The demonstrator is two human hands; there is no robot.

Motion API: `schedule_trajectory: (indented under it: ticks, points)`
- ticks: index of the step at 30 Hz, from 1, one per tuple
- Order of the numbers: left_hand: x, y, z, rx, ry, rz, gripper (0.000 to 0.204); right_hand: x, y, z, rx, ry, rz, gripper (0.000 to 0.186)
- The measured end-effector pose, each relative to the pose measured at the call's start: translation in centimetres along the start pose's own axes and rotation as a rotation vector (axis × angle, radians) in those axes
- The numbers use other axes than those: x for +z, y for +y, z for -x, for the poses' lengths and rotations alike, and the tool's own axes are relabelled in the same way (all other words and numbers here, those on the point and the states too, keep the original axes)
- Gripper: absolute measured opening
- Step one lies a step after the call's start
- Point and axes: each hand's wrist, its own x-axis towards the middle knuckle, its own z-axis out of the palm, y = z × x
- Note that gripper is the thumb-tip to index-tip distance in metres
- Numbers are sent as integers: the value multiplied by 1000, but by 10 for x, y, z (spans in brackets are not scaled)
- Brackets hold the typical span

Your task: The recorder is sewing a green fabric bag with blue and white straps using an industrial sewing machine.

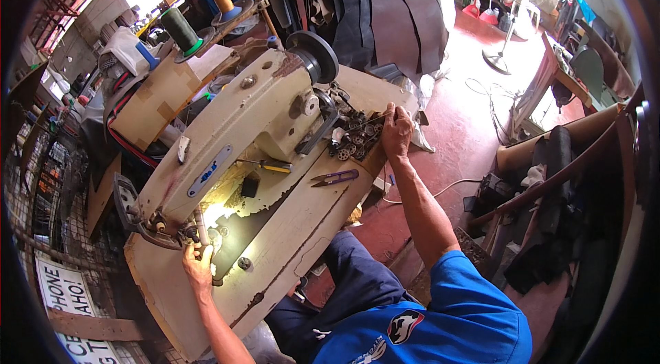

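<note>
Bobbin pile lay on table, just left of my right hand, nearer one; fingertips bunched, hold unclear. Left hand at sewing machine's needle end; couldn't tell if clamped.

Free tabletop front, sewing machine behind

Chipped, painted-metal sewing machine.
</note>
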Motion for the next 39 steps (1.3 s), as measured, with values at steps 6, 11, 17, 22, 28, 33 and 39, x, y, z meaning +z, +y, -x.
schedule_trajectory:
  ticks: [6,11,17,22,28,33,39]
  points:
    - [0,-3,0,50,16,-19,26,3,3,0,21,-6,-6,32]
    - [-1,-2,0,27,8,-18,26,1,0,0,18,-6,5,32]
    - [-1,0,0,39,4,-9,25,1,-1,1,13,-3,0,31]
    - [-1,12,3,-38,-5,13,26,-3,-5,3,-20,-11,14,31]
    - [2,-5,0,155,63,-17,23,-3,-7,4,-21,-42,30,31]
    - [2,0,0,144,50,-15,23,-3,-6,4,-26,-31,3,31]
    - [2,2,2,141,62,-20,24,-2,-5,2,-10,-44,27,31]
